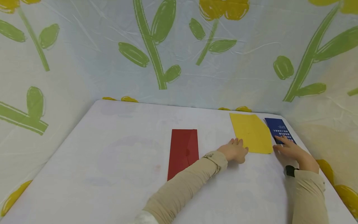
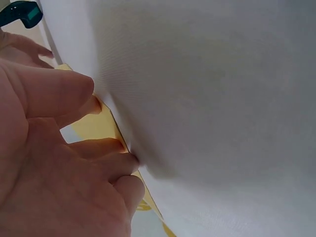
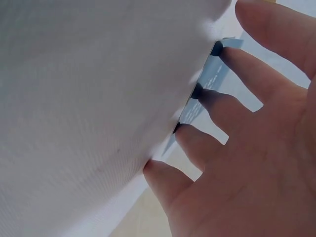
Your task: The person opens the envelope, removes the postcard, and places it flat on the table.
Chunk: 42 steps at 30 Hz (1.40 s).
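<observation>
A yellow paper sheet or envelope (image 1: 251, 132) lies toward the back right of the white table. My left hand (image 1: 234, 151) rests its fingertips at the sheet's near left edge, palm down. Right of it lies a dark blue card or leaflet (image 1: 277, 126) with white printing. The fingertips of my right hand (image 1: 293, 152) touch the near end of this blue piece; in the right wrist view several fingers (image 3: 256, 79) reach its edge, spread and nearly straight. A red envelope (image 1: 183, 149) lies left of the left hand, its near part hidden behind the left forearm.
The white tabletop (image 1: 117, 174) stretches far to the left and front. Flower-printed cloth (image 1: 106, 56) hangs close behind the table and along both sides. A dark wristband (image 1: 291, 170) sits on my right wrist.
</observation>
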Each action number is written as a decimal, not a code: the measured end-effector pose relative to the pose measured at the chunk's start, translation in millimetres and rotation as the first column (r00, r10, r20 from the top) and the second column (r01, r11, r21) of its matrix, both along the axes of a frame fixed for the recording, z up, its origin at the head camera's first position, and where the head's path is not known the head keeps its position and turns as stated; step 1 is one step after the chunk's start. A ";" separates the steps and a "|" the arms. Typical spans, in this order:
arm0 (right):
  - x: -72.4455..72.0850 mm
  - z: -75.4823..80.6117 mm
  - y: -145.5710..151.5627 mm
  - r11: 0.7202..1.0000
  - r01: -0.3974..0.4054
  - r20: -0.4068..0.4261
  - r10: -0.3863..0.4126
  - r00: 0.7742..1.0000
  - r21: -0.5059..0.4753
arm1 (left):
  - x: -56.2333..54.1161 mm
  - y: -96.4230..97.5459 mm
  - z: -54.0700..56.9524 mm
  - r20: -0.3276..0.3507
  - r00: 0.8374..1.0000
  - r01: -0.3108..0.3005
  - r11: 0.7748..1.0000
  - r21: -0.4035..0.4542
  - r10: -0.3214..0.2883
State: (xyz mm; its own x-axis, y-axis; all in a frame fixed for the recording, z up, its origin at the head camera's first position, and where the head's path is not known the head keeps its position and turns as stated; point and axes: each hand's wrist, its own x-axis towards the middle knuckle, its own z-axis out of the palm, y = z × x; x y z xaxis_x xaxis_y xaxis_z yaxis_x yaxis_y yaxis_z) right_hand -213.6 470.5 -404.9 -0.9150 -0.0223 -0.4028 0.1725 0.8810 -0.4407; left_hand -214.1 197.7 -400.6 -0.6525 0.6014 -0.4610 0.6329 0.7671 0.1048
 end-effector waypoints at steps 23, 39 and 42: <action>-4.7 1.4 2.1 1.000 -0.001 -0.012 0.000 1.000 -0.006 | -1.1 -5.4 -6.2 0.066 0.997 -0.032 0.996 0.078 0.027; 2.5 25.8 -8.8 0.998 -0.049 -0.249 0.037 0.968 -0.039 | -24.8 -43.1 7.7 0.055 0.998 -0.020 0.952 0.305 0.003; 4.2 39.7 -22.6 0.994 -0.059 -0.338 0.026 0.941 -0.088 | -31.0 -62.3 19.9 -0.028 1.000 0.014 0.948 0.318 -0.006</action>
State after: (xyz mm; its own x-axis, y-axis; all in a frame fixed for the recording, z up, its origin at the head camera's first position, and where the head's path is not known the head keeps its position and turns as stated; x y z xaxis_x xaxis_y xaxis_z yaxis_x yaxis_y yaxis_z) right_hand -209.4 447.9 -365.2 -0.9940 -0.0875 -0.0663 -0.0369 0.8354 -0.5484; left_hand -245.1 135.4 -380.7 -0.6551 0.7206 -0.2271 0.6461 0.6901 0.3259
